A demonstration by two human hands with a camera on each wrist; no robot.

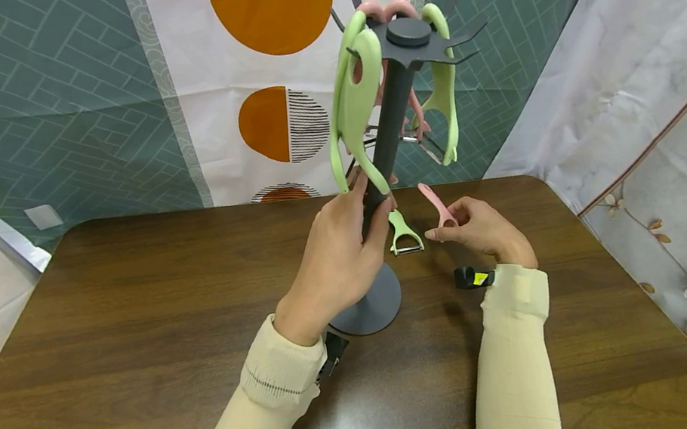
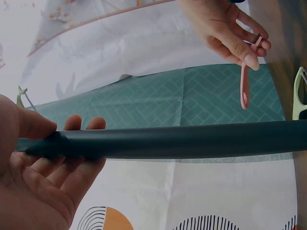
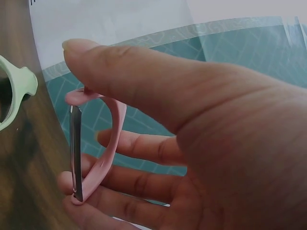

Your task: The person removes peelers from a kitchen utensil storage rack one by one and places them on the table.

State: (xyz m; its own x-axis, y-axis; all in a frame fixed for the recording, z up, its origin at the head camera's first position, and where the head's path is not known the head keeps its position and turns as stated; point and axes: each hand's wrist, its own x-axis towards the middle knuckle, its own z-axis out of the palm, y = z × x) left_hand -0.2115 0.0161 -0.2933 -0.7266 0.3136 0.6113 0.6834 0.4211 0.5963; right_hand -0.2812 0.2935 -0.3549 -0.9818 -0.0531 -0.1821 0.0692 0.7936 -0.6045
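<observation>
Head only, round base (image 1: 370,309) of dark stand (image 1: 390,111)

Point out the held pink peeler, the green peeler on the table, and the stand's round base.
Pink peeler (image 3: 76,151): right wrist view, the blade.
Green peeler (image 1: 397,223): head view, the handle.
Round base (image 1: 370,306): head view, upper face.

High downward head view, close wrist views

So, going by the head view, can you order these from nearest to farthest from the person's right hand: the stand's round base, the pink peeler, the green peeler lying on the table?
From the right hand:
1. Pink peeler: held in that hand.
2. Green peeler: on the table, just left of the hand.
3. Round base: farther left, closer to the person.
</observation>
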